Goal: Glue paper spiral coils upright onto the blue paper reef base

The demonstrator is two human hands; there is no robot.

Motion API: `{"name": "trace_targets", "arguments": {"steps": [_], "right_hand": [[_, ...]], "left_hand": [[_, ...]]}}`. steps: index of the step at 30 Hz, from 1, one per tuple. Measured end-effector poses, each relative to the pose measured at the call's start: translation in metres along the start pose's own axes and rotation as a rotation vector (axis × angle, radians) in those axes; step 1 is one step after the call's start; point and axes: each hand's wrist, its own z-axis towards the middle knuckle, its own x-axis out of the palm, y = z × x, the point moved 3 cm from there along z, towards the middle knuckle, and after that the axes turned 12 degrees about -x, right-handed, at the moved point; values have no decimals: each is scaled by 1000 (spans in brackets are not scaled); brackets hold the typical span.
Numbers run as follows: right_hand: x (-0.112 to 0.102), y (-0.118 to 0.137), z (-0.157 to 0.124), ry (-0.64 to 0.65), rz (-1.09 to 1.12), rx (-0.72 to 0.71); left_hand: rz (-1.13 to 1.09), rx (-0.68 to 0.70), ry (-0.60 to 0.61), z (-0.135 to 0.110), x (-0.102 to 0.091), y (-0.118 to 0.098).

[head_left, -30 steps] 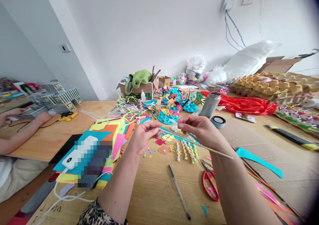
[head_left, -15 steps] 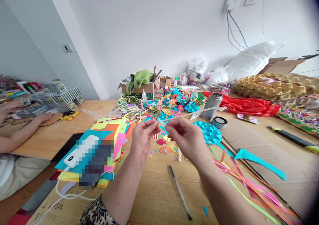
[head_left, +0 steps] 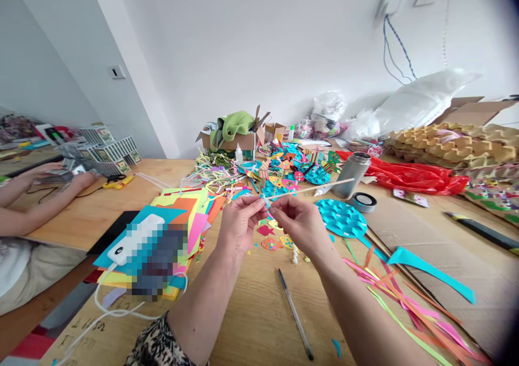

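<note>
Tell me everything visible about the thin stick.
The thin stick is pale and straight and looks wooden. It slants slightly up toward the right, above the table, its left end at the left hand, by a small light-blue piece. Its free end overlaps the flask in view. Whether the right hand touches it is unclear.

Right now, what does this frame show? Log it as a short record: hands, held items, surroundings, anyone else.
left hand: pinching the blue strip
right hand: fingers at that strip too
stick: slants up rightward from the fingers
table: paper fish, pen
right side: blue disc, flask
left side: paper stack
anyone else: another person's hand, far left
</note>
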Motion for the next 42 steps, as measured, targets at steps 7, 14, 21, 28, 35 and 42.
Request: {"name": "trace_targets", "arguments": {"steps": [7,14,21,28,35,42], "right_hand": [[-1,-3,1,82,142,95],[-3,-5,1,67,237,128],[-7,-3,2,61,318,163],[-9,-3,2,91,338,171],[-10,-4,2,111,305,189],[-10,-6,2,112,323,196]], "left_hand": [[-12,40,4,-1,2,2],[86,68,27,-3,4,2],[254,160,11,-6,3,0],[532,330,0,-6,1,-4],[822,593,-20,-7,-2,-8],[1021,837,-49,-17,4,-10]]}}
